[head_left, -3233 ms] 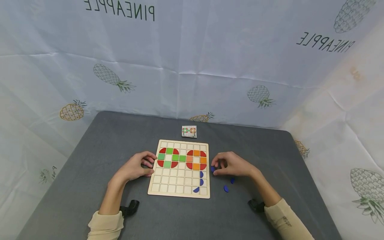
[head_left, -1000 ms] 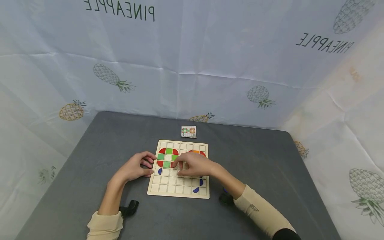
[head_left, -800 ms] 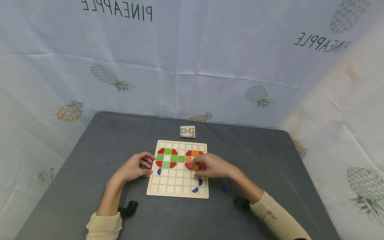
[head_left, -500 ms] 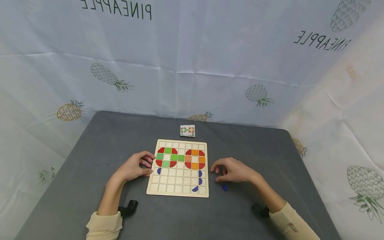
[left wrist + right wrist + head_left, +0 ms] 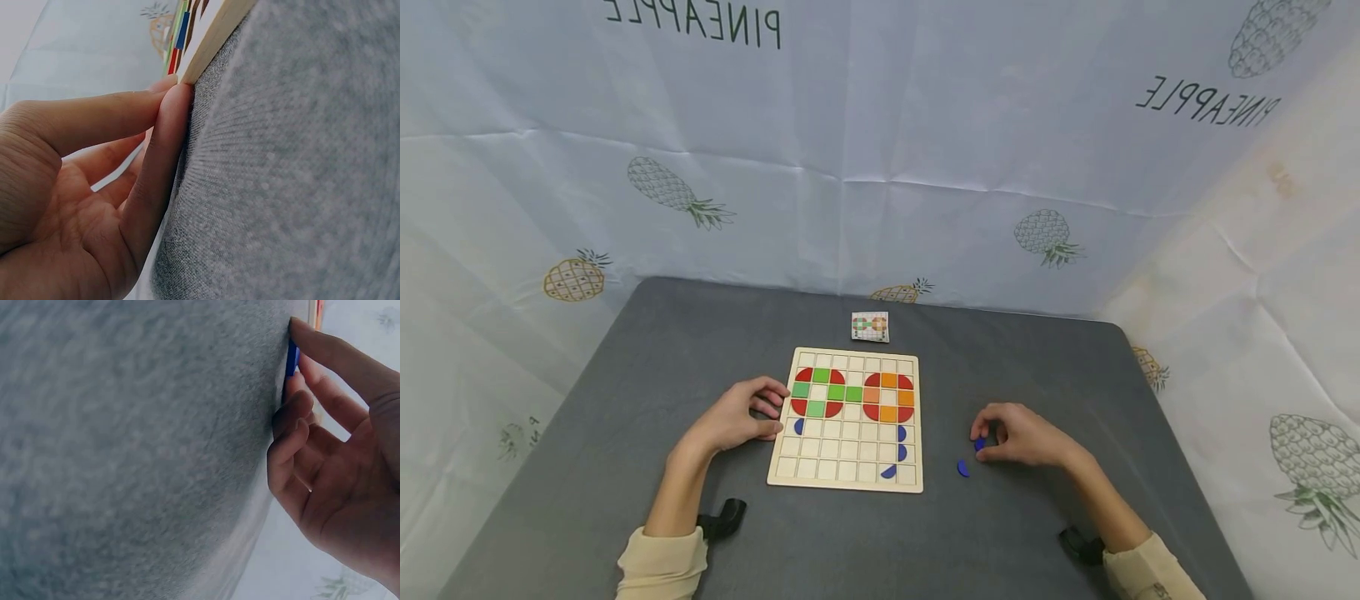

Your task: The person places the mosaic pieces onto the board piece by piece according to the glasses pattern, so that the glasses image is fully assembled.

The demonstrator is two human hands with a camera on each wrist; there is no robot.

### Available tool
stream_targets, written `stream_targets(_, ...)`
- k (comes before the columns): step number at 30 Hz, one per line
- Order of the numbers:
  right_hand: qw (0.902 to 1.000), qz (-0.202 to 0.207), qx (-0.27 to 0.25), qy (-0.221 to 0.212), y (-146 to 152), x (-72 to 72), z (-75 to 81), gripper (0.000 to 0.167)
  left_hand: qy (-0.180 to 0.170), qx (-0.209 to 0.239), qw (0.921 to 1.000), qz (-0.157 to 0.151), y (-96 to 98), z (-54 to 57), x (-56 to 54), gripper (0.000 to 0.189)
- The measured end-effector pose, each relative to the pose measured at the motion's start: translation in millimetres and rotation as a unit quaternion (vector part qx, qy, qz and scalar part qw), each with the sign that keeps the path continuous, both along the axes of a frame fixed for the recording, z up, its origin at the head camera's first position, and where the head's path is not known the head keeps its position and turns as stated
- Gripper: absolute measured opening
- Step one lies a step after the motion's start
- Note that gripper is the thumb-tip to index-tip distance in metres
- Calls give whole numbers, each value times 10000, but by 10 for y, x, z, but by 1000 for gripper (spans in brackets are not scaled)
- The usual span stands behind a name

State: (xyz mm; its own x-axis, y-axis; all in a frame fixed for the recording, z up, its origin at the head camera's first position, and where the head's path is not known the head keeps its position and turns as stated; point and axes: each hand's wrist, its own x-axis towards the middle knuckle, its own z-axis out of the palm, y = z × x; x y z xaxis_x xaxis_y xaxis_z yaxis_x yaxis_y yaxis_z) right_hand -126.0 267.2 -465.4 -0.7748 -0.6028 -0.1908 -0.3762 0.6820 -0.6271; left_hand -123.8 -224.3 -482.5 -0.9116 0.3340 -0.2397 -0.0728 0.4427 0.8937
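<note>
A square wooden grid board [image 5: 846, 473] lies mid-table, bearing red, green and orange flat tiles in two rings. Below them sit several blue half-round tiles [image 5: 902, 452] on the right and one blue tile [image 5: 799, 427] on the left. My left hand [image 5: 734, 419] rests against the board's left edge, thumb and fingertips touching it; the left wrist view shows them at the board's side [image 5: 206, 47]. Right of the board, my right hand [image 5: 1022, 435] pinches a blue half-round tile [image 5: 980, 444] at the table surface, seen edge-on as a blue tile [image 5: 292, 359] in the right wrist view.
Another loose blue half-round tile [image 5: 963, 468] lies on the dark grey table [image 5: 1000, 533] between board and right hand. A small printed pattern card [image 5: 870, 327] lies beyond the board. Behind the table hangs a pale pineapple-print cloth [image 5: 820, 225].
A blue tile now lies at the board's left, below the red and green ring. My right hand has left the board, moved right and pinched another tile. The left hand has stayed put.
</note>
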Motion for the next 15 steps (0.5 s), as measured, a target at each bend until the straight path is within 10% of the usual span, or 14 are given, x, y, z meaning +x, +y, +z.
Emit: stream_targets(15, 9987, 20, -182, 467, -388, -71, 93, 22, -41, -7, 10000, 3, -7, 28, -21, 47)
